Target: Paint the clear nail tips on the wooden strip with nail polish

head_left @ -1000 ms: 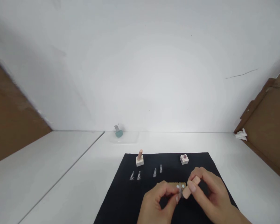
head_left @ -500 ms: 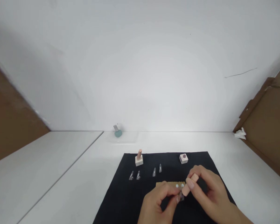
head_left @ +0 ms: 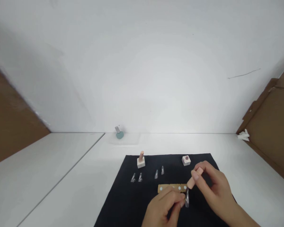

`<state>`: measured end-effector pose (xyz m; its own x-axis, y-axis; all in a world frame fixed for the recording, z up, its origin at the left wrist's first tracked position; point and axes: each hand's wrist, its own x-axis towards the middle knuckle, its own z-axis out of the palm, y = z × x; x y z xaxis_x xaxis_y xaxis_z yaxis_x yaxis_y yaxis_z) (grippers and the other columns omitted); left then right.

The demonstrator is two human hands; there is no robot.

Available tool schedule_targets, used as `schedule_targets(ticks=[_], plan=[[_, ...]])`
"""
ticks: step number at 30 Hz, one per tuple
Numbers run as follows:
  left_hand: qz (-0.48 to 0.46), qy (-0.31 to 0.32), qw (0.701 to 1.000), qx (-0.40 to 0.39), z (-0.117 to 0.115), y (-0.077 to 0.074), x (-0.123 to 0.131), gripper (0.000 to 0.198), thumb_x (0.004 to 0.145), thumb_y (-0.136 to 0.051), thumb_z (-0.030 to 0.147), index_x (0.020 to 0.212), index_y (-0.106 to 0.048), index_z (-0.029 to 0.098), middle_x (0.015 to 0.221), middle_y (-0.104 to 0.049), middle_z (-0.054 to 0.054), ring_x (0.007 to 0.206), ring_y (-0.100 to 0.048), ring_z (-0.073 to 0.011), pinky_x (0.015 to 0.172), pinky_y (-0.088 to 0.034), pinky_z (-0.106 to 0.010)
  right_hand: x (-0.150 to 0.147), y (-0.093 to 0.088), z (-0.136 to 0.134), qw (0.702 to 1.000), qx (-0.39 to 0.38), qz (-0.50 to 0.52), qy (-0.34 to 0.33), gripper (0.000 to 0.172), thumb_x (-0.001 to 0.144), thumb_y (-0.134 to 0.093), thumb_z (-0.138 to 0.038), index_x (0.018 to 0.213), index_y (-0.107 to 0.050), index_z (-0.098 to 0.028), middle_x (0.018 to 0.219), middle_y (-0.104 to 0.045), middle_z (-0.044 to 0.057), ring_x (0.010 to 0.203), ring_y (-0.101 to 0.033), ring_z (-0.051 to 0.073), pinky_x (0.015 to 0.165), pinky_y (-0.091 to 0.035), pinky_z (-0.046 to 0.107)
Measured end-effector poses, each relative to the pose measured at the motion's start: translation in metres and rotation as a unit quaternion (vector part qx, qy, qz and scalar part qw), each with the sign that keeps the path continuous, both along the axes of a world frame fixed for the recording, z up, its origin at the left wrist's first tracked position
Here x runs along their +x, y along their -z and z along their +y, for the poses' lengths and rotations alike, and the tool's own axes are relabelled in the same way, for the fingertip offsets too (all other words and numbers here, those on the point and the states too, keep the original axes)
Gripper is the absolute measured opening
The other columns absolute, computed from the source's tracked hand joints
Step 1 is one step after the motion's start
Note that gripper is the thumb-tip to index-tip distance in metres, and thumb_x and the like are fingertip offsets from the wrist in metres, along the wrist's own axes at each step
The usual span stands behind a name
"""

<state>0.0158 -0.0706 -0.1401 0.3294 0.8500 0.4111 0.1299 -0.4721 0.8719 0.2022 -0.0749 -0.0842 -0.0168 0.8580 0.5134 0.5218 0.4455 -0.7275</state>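
Note:
My left hand [head_left: 165, 206] pinches a clear false nail tip [head_left: 187, 199] between thumb and fingers. In my right hand [head_left: 211, 189] is the peach cap of a nail polish brush [head_left: 195, 178], slanting down to the left. Its dark brush end is at the upper part of the nail tip; whether they touch I cannot tell. Behind my left fingers lies a tan strip [head_left: 169, 187] with pale round dots, partly hidden. An uncapped nail polish bottle [head_left: 186, 160] with a dark neck stands in a white block beyond my right hand.
A capped nail polish bottle [head_left: 141, 160] stands at the back left of the black mat [head_left: 125, 201]. Several clear nail tips [head_left: 140, 177] lie in front of it. Farther back, a teal bottle [head_left: 119, 135] leans on a clear tray [head_left: 130, 139]. White tissue [head_left: 243, 135] lies by the right cardboard wall.
My right hand has moved slightly up with the brush cap, away from my left fingers. My left hand has dropped a little, and more of the dotted strip and the nail tip shows.

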Motion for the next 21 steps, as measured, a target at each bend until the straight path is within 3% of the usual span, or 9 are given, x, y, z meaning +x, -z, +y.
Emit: schedule_targets(ticks=[5, 10, 12, 18, 21], plan=[[-0.009, -0.011, 1.0, -0.02, 0.0, 0.0, 0.0, 0.019, 0.093, -0.065, 0.022, 0.082, -0.08, 0.027, 0.079, -0.079, -0.003, 0.075, -0.074, -0.0198, 0.073, -0.056, -0.024, 0.003, -0.002, 0.003, 0.999, 0.009, 0.011, 0.049, 0.025, 0.104, -0.055, -0.033, 0.081, -0.061, -0.024, 0.067, -0.073, -0.003, 0.061, -0.066, 0.014, 0.064, -0.055, 0.023], [-0.03, -0.023, 0.997, -0.068, 0.004, -0.003, 0.002, 0.016, 0.089, -0.068, 0.021, 0.078, -0.078, 0.027, 0.088, -0.084, -0.002, 0.079, -0.075, -0.0199, 0.08, -0.056, -0.026, 0.0, -0.01, -0.004, 0.998, 0.021, -0.02, -0.053, 0.025, 0.104, -0.054, -0.028, 0.079, -0.057, -0.025, 0.066, -0.07, -0.002, 0.057, -0.065, 0.014, 0.057, -0.052, 0.022], [-0.029, -0.024, 0.997, -0.074, 0.004, -0.005, 0.002, 0.015, 0.088, -0.068, 0.021, 0.078, -0.078, 0.027, 0.087, -0.083, -0.002, 0.078, -0.075, -0.0201, 0.079, -0.056, -0.026, -0.002, -0.01, -0.004, 0.998, 0.012, -0.02, -0.06, 0.027, 0.104, -0.054, -0.029, 0.077, -0.055, -0.025, 0.065, -0.069, -0.002, 0.057, -0.064, 0.014, 0.056, -0.052, 0.023], [-0.033, -0.02, 0.995, -0.091, 0.004, -0.012, 0.0, 0.015, 0.083, -0.072, 0.017, 0.072, -0.077, 0.026, 0.076, -0.08, 0.001, 0.072, -0.073, -0.0182, 0.072, -0.054, -0.022, 0.0, -0.004, 0.003, 0.999, 0.005, 0.011, 0.041, 0.025, 0.104, -0.055, -0.034, 0.082, -0.061, -0.024, 0.067, -0.074, -0.001, 0.059, -0.067, 0.015, 0.061, -0.055, 0.023], [-0.044, -0.02, 0.989, -0.14, 0.005, -0.011, 0.0, 0.013, 0.081, -0.073, 0.019, 0.07, -0.077, 0.025, 0.075, -0.08, 0.0, 0.076, -0.073, -0.0192, 0.077, -0.055, -0.024, 0.003, -0.003, 0.003, 0.999, 0.01, 0.019, 0.041, 0.022, 0.104, -0.056, -0.035, 0.086, -0.062, -0.025, 0.065, -0.074, -0.003, 0.054, -0.063, 0.014, 0.055, -0.052, 0.023]])
